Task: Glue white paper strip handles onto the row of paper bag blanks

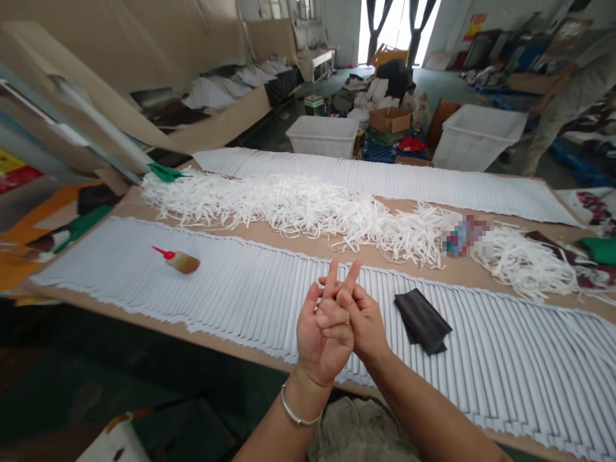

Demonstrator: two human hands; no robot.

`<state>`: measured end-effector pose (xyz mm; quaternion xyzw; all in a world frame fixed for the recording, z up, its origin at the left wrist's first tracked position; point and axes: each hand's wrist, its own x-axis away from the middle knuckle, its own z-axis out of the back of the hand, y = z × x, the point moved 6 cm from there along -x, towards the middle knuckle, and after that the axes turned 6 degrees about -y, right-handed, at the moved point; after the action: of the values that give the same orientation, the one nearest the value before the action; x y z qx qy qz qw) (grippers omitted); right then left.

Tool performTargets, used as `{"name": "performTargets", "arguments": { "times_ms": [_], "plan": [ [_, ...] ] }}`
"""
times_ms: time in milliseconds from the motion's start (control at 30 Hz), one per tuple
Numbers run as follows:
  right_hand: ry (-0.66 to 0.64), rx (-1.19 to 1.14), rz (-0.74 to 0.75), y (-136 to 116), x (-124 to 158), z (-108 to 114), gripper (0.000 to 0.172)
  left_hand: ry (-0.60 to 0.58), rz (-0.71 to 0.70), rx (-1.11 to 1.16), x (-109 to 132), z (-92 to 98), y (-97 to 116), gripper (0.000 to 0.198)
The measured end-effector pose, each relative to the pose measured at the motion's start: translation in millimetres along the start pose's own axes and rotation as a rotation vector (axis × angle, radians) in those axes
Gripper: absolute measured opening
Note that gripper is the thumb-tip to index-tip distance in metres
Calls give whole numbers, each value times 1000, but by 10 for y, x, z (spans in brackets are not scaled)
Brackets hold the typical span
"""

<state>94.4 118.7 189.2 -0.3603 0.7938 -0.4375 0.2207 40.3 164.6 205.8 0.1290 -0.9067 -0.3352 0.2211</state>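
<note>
My left hand (pixel 323 333) and my right hand (pixel 363 321) are raised together above a long row of overlapping white sheets with grey edges (pixel 202 285). Their fingers touch and cross one another, and neither hand holds anything. To the right of them lies a folded black fabric piece (pixel 422 321). A glue bottle with a red nozzle (pixel 179 260) lies on the sheets to my left. Beyond the row runs a long heap of white paper strips (pixel 289 215). A thin metal bangle (pixel 294 414) circles my left wrist.
The tan table board (pixel 404 221) carries a second sheet row (pixel 385 181) and a blurred item (pixel 466 236). Green pieces lie at both ends. Beyond it stand white plastic crates (pixel 322 136), a cardboard box (pixel 391 119) and a standing person (pixel 563 109).
</note>
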Motion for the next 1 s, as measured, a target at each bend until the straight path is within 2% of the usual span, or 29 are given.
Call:
{"name": "performTargets", "arguments": {
  "times_ms": [100,167,233,300,400,467,533,600,667,733,767,867,1000],
  "plan": [
    [26,117,-22,-14,-59,-31,45,21,29,7,41,77,-61,56],
    [66,173,-85,7,-103,-25,61,31,44,15,47,124,-121,55],
    [84,154,-156,72,-122,-31,68,36,47,30,42,179,-162,53],
    [25,68,-184,170,-110,-73,66,43,47,70,33,270,-171,52],
    [-191,25,-203,380,-51,-115,48,84,40,181,27,527,-134,52],
    [-280,108,-241,581,-46,4,39,138,41,254,41,786,-108,39],
    [-259,196,-291,809,-149,287,44,214,51,305,85,1093,-108,19],
    [-167,305,-340,1034,-386,678,50,286,57,327,166,1405,-139,12],
    [-71,546,-365,1215,-746,1080,48,351,63,319,279,1693,-211,31],
    [-82,930,-340,1338,-1189,1350,43,440,68,294,417,1952,-323,49],
    [-101,1130,-301,1380,-1422,1430,39,497,62,280,491,2068,-383,56],
    [-122,1347,-258,1537,-2048,1548,35,641,24,231,683,2308,-542,63],
    [-152,1569,-224,1778,-2626,1540,37,690,39,187,800,2385,-679,43]
  ]
}}
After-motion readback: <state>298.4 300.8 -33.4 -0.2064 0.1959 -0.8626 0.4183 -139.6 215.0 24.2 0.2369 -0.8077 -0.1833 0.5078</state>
